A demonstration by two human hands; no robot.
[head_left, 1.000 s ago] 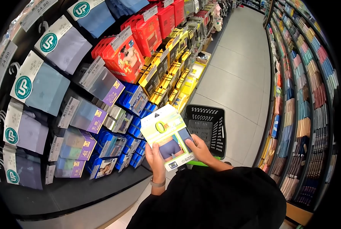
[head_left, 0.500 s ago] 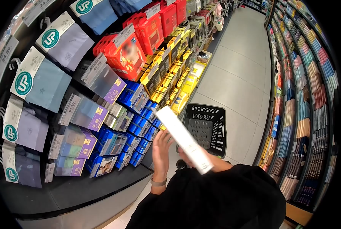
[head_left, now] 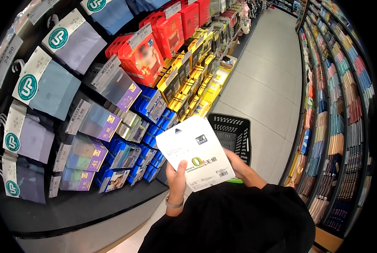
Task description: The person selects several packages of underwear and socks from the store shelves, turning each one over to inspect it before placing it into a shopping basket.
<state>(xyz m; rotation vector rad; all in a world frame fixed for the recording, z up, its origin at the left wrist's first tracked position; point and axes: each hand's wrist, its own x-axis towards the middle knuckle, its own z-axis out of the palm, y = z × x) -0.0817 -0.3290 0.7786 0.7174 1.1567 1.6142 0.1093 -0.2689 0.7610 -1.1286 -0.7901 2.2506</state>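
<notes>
Between my two hands is a white underpants box, its printed broad face turned up toward me. The print reads "MEN'S UNDERPANTS" beside a large green 0, with a barcode near the lower right corner. My left hand grips the lower left edge, thumb lying on the face and the other fingers behind. At the right edge my right hand holds the box, most of its fingers hidden underneath. A bit of bright green shows below the box by my right hand. A wristband circles my left wrist.
A black shopping basket stands on the tiled floor just beyond the box. On the left, a rack holds hanging blue packs, yellow packs, red boxes and grey-blue garments. Shelves of folded textiles line the right side.
The box has turned from its narrow side to its printed face. My left hand, earlier open beside it, now grips its left edge. The right hand has shifted to the right edge.
</notes>
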